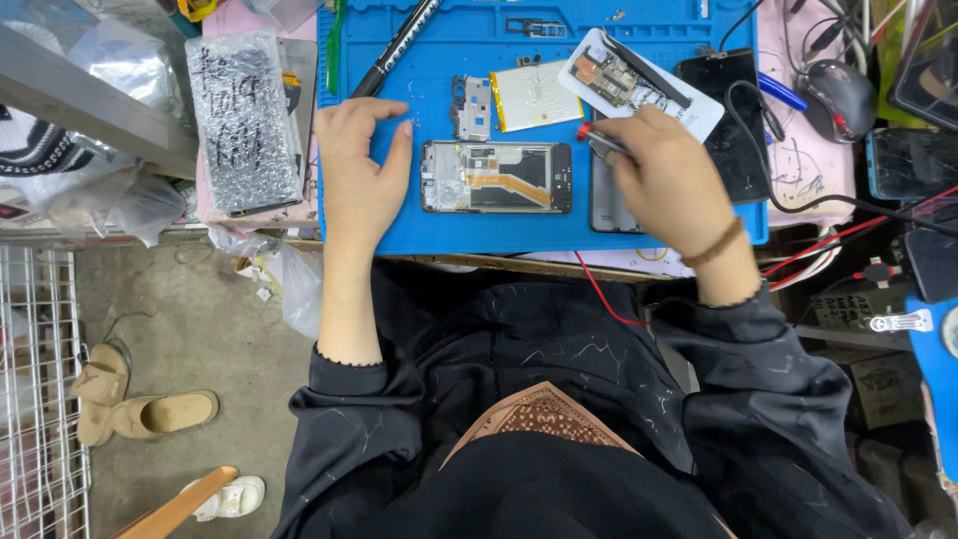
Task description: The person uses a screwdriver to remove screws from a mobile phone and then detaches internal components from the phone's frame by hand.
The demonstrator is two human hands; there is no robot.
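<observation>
Cluttered repair bench, blue silicone work mat (439, 225) on top, grey floor with tan sandals (140, 404) below left; opened black phone frame with orange flex cable (496, 177) lay flat mid-mat, between both hands. Left hand (361, 165) rested palm-down on mat just left of frame, fingers together and curled slightly, thumb alongside, holding nothing. Right hand (667, 180) closed round slim grey tool with red tip (597, 140), fingers pinching the shaft, tip pointing toward frame's upper right corner but apart from it. Nearby: silver metal shield plate (471, 107), white-and-yellow flat battery (536, 96), small circuit board on white card (614, 78), black marker pen (397, 48), bubble-wrapped flat package (242, 120), black mouse (841, 95).

Judged best done with left hand steadying frame edge, tool kept low and upright, light pressure, clear of flex cable.

Tool's working end hard to make out; dark phone back (611, 205) mostly hidden under right hand; screws too small to see; bench right side cut off.
</observation>
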